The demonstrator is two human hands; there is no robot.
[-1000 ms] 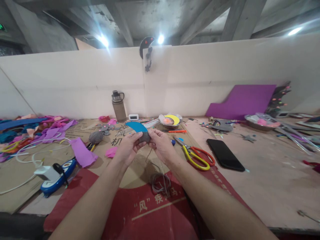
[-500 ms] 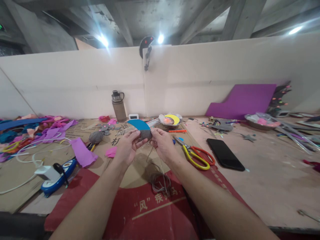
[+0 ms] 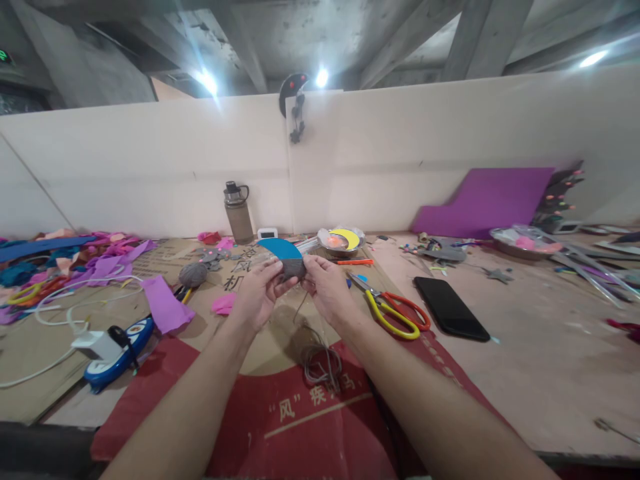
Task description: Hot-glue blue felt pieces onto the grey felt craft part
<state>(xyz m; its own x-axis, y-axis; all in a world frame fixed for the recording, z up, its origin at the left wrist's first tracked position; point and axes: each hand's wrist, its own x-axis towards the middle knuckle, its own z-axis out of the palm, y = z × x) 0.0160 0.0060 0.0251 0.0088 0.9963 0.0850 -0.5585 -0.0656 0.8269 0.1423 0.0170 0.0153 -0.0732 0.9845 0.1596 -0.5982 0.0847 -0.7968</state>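
Between my hands is a blue crescent-shaped piece (image 3: 281, 249), its lower part wrapped in grey yarn (image 3: 293, 269). My left hand (image 3: 264, 285) grips it from the left, thumb on the front and fingers beneath. On the other side my right hand (image 3: 323, 283) pinches the wrapped end between thumb and fingers. A strand of yarn hangs from there toward a loose grey coil (image 3: 321, 363) lying on the red and brown cardboard (image 3: 320, 420). The fingertips behind the piece are partly hidden.
Right of my hands lie yellow-and-red-handled scissors (image 3: 397, 313) and a black phone (image 3: 450, 309). Behind stand a bottle (image 3: 238, 213) and a bowl with a yellow crescent (image 3: 347, 239). A grey yarn ball (image 3: 193, 275), a blue power strip (image 3: 117, 357) and felt scraps (image 3: 107, 263) are leftward.
The blue crescent has shifted very slightly right, still held in both hands. The rest looks the same.
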